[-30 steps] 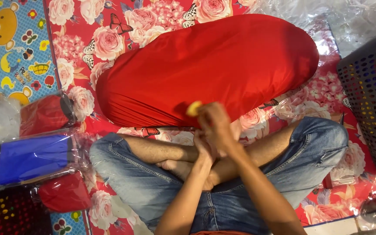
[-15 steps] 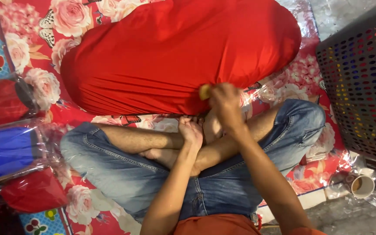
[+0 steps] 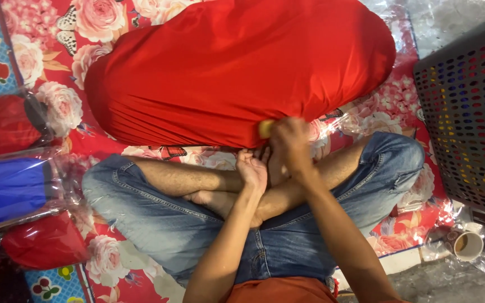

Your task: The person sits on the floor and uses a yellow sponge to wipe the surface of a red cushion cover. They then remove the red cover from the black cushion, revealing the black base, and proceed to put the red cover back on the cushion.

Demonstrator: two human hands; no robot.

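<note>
Red pillow (image 3: 237,67) was lying on the floral mat (image 3: 40,62) right in front of the crossed legs, long axis running left-right across the view with the rounder end up toward the right. The right hand (image 3: 290,143) was curled shut round a small yellow thing (image 3: 266,128), pressed against the pillow's near edge. The left hand (image 3: 252,168) sat just below that edge, fingers loosely bent, holding nothing. 1 grey perforated basket (image 3: 467,112) stood off right.
</note>
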